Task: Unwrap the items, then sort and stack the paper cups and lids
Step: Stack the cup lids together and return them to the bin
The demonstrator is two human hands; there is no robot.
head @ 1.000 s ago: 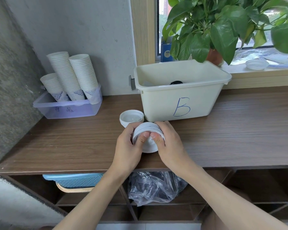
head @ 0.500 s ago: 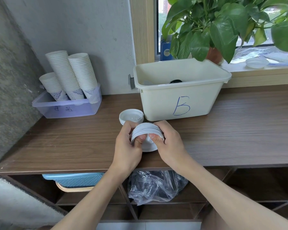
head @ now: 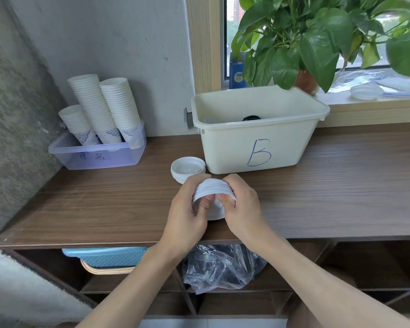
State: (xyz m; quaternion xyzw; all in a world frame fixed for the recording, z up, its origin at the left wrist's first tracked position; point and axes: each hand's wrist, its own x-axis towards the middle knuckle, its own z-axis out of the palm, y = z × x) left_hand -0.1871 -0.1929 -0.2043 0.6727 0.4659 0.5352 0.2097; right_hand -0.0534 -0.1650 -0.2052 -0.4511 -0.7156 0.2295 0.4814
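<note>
Dark wood-grain countertop (head: 341,185) runs along a grey plastered wall and meets a window sill on the right, all seen from the head camera looking down.

Both hands meet over the front middle of the counter. The left hand (head: 187,216) and the right hand (head: 243,209) curl round a short stack of white plastic lids (head: 213,189), fingers wrapped over its far side and both thumbs pressed into the near side. The stack is tilted with its rims fanned slightly apart. Whether its lowest lid touches the wood cannot be told.

Just behind the hands a second small pile of white lids (head: 188,169) sits on the counter, open side up, close beside a cream plastic bin (head: 223,150) marked with a blue "B". Something round and black (head: 251,118) lies inside that bin.

At the back left, a clear plastic tray (head: 97,157) holds three leaning stacks of white paper cups (head: 104,107), well apart from the hands.

A leafy potted plant (head: 317,39) stands on the sill behind the bin, and a lone clear lid (head: 366,92) lies further right.

Under the counter, a crumpled clear plastic bag (head: 223,268) fills one shelf bay and a blue basket (head: 107,256) sits to its left.
</note>
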